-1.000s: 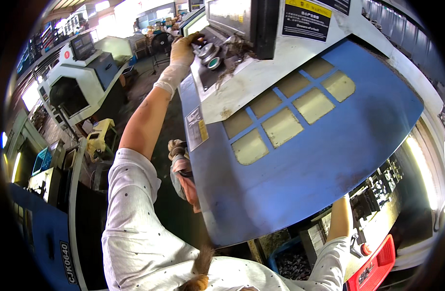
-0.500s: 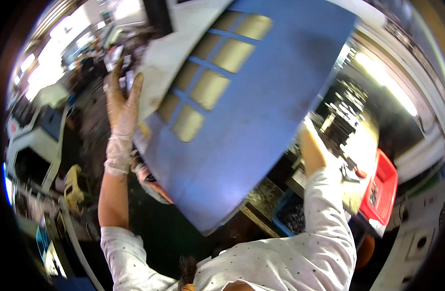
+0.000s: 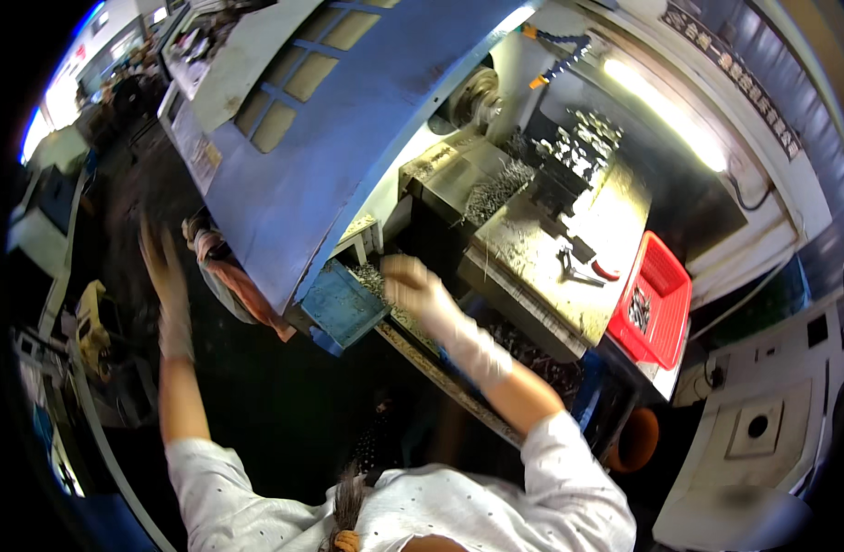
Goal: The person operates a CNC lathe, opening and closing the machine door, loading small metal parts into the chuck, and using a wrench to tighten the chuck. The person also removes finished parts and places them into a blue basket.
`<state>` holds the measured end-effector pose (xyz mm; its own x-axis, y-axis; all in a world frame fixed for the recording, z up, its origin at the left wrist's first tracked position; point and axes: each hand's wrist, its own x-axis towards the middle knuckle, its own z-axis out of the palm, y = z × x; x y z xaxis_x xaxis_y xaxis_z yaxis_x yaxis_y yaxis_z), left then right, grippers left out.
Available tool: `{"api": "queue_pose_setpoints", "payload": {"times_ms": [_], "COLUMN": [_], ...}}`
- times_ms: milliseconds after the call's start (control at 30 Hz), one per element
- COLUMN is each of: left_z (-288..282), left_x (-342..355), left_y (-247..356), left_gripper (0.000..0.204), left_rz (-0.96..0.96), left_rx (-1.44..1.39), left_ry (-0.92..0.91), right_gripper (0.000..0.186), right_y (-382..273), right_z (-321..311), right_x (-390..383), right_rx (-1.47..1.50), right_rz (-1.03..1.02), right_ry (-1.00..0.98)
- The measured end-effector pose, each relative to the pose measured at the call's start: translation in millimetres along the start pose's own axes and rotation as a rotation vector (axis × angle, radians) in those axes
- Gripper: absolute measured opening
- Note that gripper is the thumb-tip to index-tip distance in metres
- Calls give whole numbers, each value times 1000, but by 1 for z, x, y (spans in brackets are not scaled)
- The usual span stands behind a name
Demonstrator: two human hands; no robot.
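My left hand point(image 3: 167, 276), in a thin pale glove, is held out at the left, apart from the door. Its fingers are stretched and a little blurred, with nothing seen in them. My right hand point(image 3: 413, 287), gloved too, hovers over the machine's front near a blue chip bin point(image 3: 344, 308); motion smears its fingers. A large blue machine door point(image 3: 330, 147) with yellowish window panes slants across the upper left. Past its edge, the metal chuck point(image 3: 477, 97) and a metal bed point(image 3: 551, 262) with shavings on it are visible.
A red plastic basket point(image 3: 656, 304) with small metal parts stands right of the bed. On the bed lies a red-and-black handled tool point(image 3: 583, 271). A pinkish cloth point(image 3: 242, 290) hangs by the door's lower left corner. A lit tube lamp point(image 3: 666, 115) shines inside the machine.
The door now stands further left, with the machine's interior exposed. My right hand has left the door's right edge and come left and lower. My left hand has dropped, and the view has shifted.
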<state>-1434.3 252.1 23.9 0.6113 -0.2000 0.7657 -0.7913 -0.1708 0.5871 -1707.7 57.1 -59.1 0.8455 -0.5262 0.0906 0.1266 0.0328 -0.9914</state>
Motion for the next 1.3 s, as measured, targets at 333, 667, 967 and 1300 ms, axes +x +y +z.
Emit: {"api": "queue_pose_setpoints", "payload": {"times_ms": [333,667,967,1300], "left_z": [-310,-354,-332,-365], "left_x": [-461,-334,-58,-7], "left_y": [26,-173,-345,-518], "left_gripper": [43,40,30,37], "left_rz": [-1823,-1754,-1140,-1291], "left_rx": [564,-141,180,880], "left_ry": [-806,300,-91,-511], "right_gripper": [29,50,35,27], "right_y": [108,240,210,300], "right_z": [43,233,285,298], "right_x": [-145,110,199,305], "right_rx": [-294,-1002,-635,-1188], "right_rz": [601,155,605,890], "right_ry": [142,340,954,421]}}
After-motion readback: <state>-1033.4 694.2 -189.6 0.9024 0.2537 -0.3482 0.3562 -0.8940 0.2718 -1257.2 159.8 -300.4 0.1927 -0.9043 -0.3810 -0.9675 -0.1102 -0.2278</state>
